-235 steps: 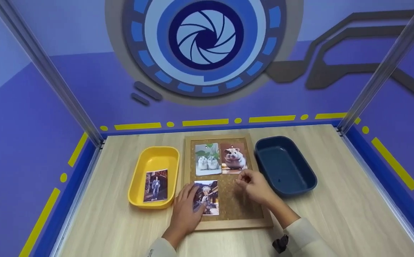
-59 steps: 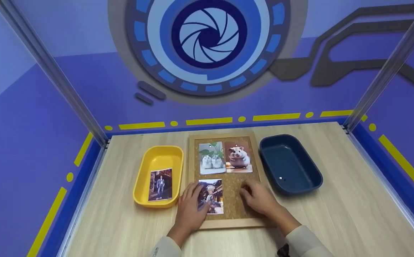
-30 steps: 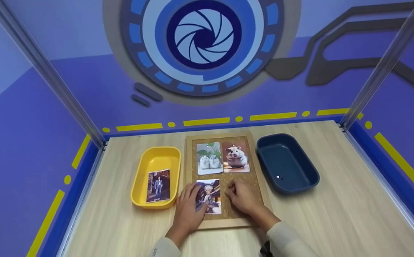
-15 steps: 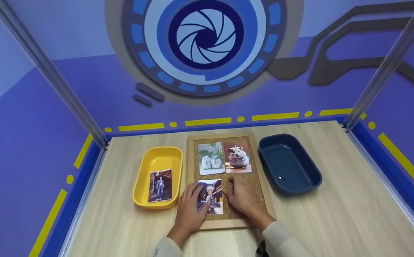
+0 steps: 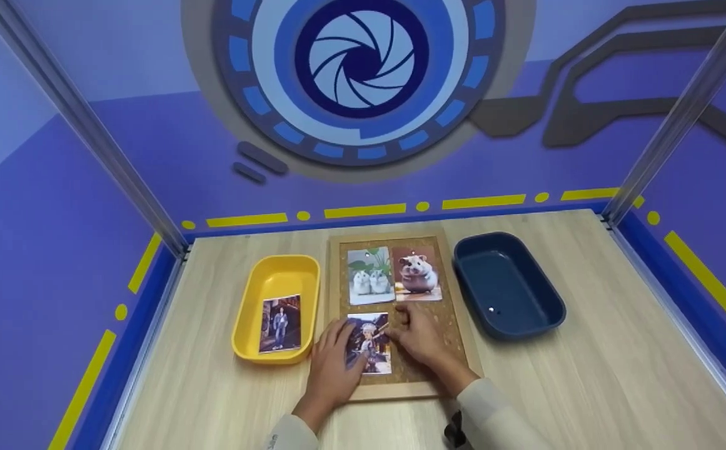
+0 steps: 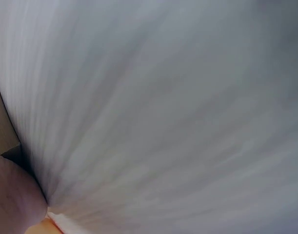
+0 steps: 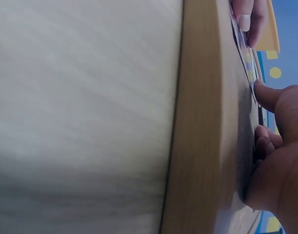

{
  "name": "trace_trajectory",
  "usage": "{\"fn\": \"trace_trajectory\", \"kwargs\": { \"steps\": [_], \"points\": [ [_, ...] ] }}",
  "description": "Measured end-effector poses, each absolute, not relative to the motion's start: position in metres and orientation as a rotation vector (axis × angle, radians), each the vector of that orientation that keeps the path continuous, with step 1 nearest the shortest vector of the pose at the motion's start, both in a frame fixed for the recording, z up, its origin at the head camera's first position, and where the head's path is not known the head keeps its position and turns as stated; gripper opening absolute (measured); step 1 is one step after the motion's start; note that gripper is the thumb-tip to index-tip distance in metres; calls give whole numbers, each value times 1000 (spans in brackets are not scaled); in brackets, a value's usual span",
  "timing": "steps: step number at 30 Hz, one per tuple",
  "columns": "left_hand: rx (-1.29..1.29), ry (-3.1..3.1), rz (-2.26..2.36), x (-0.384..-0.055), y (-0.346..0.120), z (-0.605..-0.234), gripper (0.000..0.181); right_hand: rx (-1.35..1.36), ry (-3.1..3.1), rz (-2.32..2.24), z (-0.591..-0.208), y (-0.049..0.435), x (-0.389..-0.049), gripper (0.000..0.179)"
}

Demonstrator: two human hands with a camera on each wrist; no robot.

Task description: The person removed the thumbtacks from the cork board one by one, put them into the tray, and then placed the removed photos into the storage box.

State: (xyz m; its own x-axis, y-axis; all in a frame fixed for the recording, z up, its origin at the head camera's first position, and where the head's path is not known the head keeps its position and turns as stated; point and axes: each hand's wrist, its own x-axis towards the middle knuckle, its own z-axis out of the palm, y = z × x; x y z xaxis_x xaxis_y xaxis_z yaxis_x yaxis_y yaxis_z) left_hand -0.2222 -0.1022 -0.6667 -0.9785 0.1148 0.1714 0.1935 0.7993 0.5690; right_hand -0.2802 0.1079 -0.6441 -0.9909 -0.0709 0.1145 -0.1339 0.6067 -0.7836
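A wood-framed corkboard (image 5: 397,392) lies on the table. My left hand (image 5: 332,370) rests over the left edge of a photo (image 5: 372,350) of a person in a pale headdress at the board's lower left, fingers extended and thumb across its lower part. My right hand (image 5: 424,340) is beside that photo's right edge. In the right wrist view its thumb (image 7: 268,95) reaches the photo's edge, while the other fingers (image 7: 266,139) curl at the cork. Two hamster photos, one with plants (image 5: 369,284) and one brown-backed (image 5: 417,281), hang above, each with a white pin at its top.
Left of the board stands a yellow tray (image 5: 241,325) with a photo (image 5: 280,323) of a standing person inside. A dark blue tray (image 5: 553,306) on the right holds a small white pin (image 5: 491,310) and a dark speck. Walls border the table at the back and sides.
My right hand has moved left from the board's right side to the lower photo's edge, its thumb now apart from the forefinger. A white pin appeared in the blue tray. My left hand stays put.
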Motion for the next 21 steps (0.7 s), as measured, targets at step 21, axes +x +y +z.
{"fn": "trace_trajectory", "kwargs": {
  "steps": [21],
  "points": [
    [-260,-2826,-904,-223,-101,-668,64,170,-2716,1745,-637,106,-287,31]
  ]
}}
